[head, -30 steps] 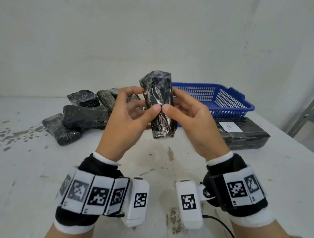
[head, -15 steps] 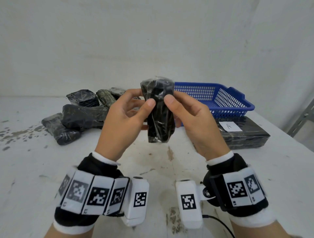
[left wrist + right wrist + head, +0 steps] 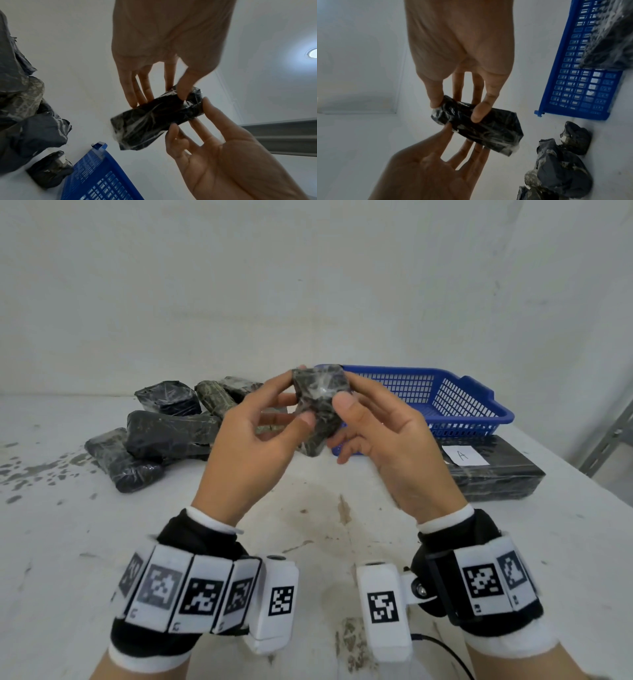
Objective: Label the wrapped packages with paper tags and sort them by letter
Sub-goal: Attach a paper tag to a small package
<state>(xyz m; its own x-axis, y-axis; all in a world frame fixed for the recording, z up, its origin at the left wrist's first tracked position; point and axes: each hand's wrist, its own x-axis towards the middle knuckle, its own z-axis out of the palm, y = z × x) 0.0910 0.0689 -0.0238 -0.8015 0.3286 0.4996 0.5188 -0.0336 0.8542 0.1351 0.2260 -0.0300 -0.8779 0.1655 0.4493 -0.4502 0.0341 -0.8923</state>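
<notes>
A small black package wrapped in clear film (image 3: 318, 409) is held in the air over the white table (image 3: 308, 525), tipped so that one end faces me. My left hand (image 3: 287, 409) pinches its left side with thumb and fingers, and my right hand (image 3: 349, 395) pinches its right side. The left wrist view has the package (image 3: 154, 119) between the thumb and fingers of the left hand (image 3: 163, 93). In the right wrist view the right hand (image 3: 457, 108) grips one end of the package (image 3: 479, 125). No paper tag shows on it.
A pile of several dark wrapped packages (image 3: 164, 433) lies at the back left. At the back right stands a blue plastic basket (image 3: 445, 402). In front of it lies a long flat black package (image 3: 496, 477) bearing a paper tag marked A (image 3: 464, 455).
The package stood upright between my hands; both hands have turned it so that its top tips toward me. Nothing on the table has moved.
</notes>
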